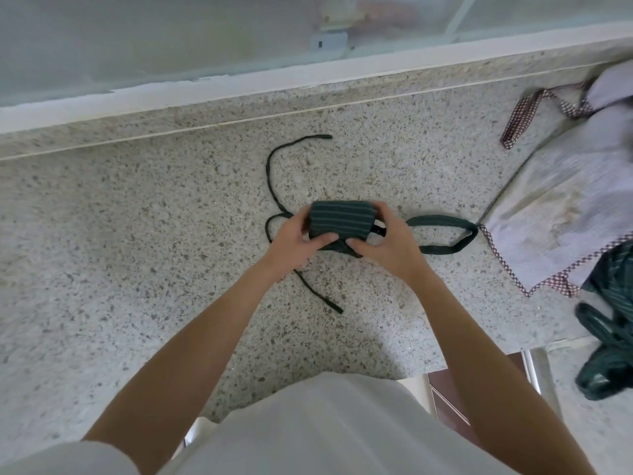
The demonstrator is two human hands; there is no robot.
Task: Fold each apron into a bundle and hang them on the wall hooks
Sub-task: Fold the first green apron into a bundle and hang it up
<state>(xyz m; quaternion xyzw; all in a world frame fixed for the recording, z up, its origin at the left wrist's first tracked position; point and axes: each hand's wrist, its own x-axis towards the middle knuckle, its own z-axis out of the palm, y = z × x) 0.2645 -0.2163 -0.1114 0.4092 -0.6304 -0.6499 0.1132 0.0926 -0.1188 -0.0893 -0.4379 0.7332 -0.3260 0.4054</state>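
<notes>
Apron bundle [339, 219], gripped by both hands

The right edge cuts off the pale apron [561, 214] and the green apron [609, 341]

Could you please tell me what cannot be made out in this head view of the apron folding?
- Wall hooks: none in the head view, so where the bundle will hang is unknown.
- Bundle's near underside: covered by the left hand and right hand.
- Dark green apron: cut off by the right edge.
- Pale apron: its upper part is blurred and cut off at the right edge.
- Objects behind the frosted pane: too hazy to identify.
</notes>
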